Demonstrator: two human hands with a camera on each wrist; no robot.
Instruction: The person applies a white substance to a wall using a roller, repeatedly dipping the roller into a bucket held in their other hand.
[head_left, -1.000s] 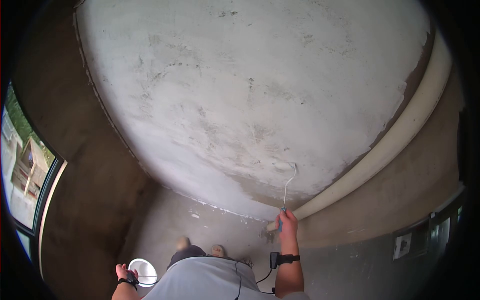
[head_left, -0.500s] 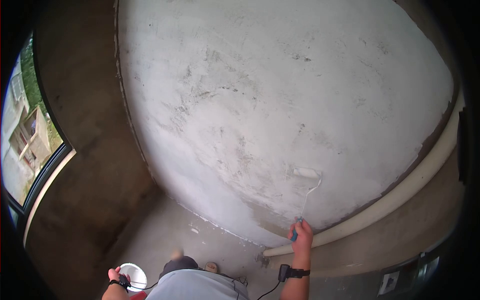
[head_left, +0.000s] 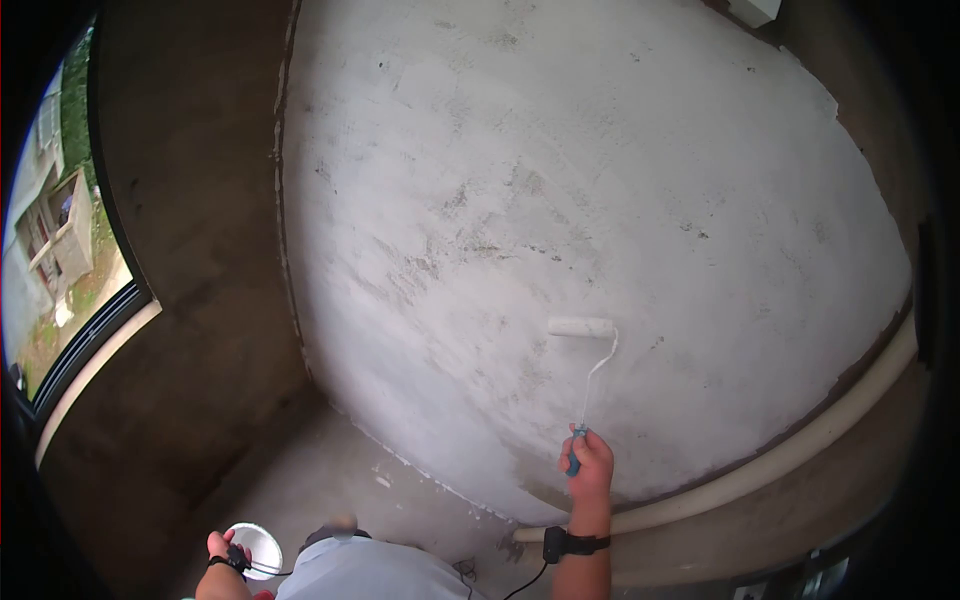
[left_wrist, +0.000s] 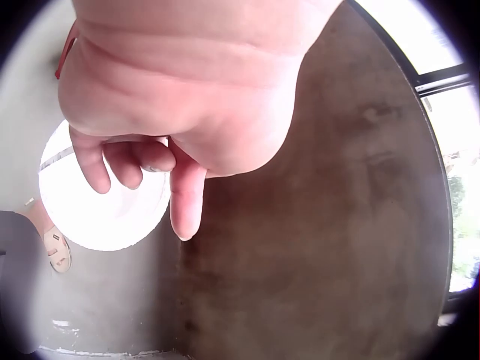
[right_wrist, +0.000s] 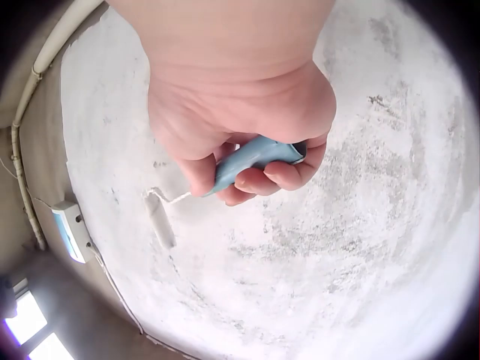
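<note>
My right hand (head_left: 592, 465) grips the blue handle (right_wrist: 255, 161) of a paint roller, fingers curled round it. The roller's white sleeve (head_left: 580, 327) lies against the white-coated wall (head_left: 640, 170), at the end of a bent wire frame smeared with paint. Low at the left, my left hand (head_left: 222, 550) holds a white bucket (head_left: 264, 552) by its handle. In the left wrist view the bucket (left_wrist: 105, 214) hangs below the curled fingers (left_wrist: 124, 161), with the thumb pointing down. The palm hides most of the handle there.
A pale pipe (head_left: 740, 460) runs along the wall's right edge. To the left stands a dark bare wall (head_left: 200, 220) with a window (head_left: 70, 240). Grey floor (head_left: 330, 450) with white splashes lies below. The right wrist view has a wall-mounted box (right_wrist: 69, 231).
The head view has shifted, lifting toward the upper wall. My right hand has moved the roller up the wall, its sleeve now lying nearly level. The left hand still holds the bucket.
</note>
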